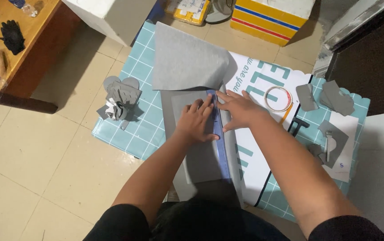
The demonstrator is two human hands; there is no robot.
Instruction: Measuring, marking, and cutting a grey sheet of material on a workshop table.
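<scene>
At the top of the floor sit three packages: a white box point(111, 15) w/ a slanted side at top left-middle, a flat yellow parcel point(191, 11) w/ a white label next to it, & a yellow box point(270, 18) w/ blue & red stripes at top right. A white sheet point(263, 147) w/ big teal letters lies on the teal grid mat point(131, 129), under the right arm.

The left hand point(196, 122) lies flat, fingers spread, pressing on grey paper point(201, 151) & touching the blue ruler point(218, 134). It grips nothing. The right hand point(241, 109) is flat too, fingers spread, pressing the top end of the ruler. The ruler runs up & down the paper's right side, between both hands. The top of the grey sheet point(187, 60) curls up & over.

A tape ring point(278, 98) sits just right of the right hand. Grey cut pieces point(330, 96) lie at the mat's right edge; a pile of grey scraps point(119, 100) lies at its left edge.

A wood worktop point(26, 40) stands at top left, well apart. The tile floor point(35, 156) left of the mat has lots of open room. The right side is tight, w/ a dark wall point(370, 58) close by.
</scene>
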